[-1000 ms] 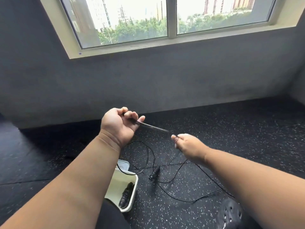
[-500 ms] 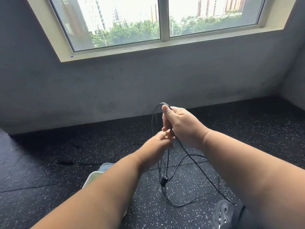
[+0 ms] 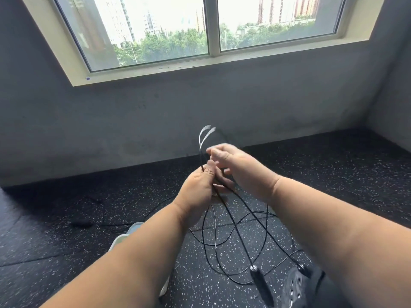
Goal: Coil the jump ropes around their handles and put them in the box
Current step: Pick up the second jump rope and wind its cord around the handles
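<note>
Taking the pale plastic box point(image 3: 124, 237) as my landmark, it sits nearest me, mostly hidden under my left forearm, only its rim showing. Just right of the box the thin black jump rope cord point(image 3: 231, 232) sprawls in loose loops on the black speckled rubber floor point(image 3: 66, 241), with one black cylindrical handle point(image 3: 261, 283) lying further right, beside a dark perforated shoe point(image 3: 295, 285). Above and beyond the box, my left hand point(image 3: 198, 192) pinches the gathered strands, thumb pressed over them, fingers curled round the bundle. My right hand point(image 3: 235, 165), touching it on the far side, is blurred; its fingers look partly curled near the upper loop, but I cannot tell whether they hold the cord. To coil well, I judge I should keep the left pinch firm, feed even loops with steady tension, and draw in the floor slack so nothing tangles. Left of the box lies another dark cord; beyond it stand the grey wall point(image 3: 111, 130) and window point(image 3: 209, 30).
</note>
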